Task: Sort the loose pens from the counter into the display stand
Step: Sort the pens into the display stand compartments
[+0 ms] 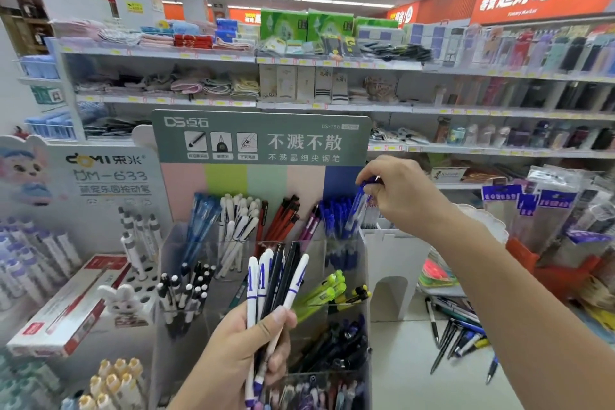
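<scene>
right hand pinches 1 blue pen by its top – light, stiff, slick; left hand grips a bundle of pens mid-barrel.

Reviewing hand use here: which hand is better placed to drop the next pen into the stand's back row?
Right. The right hand already pinches a blue pen over the back-right compartment of the display stand, among matching blue pens; the left hand is full, gripping a bundle of pens.
</scene>
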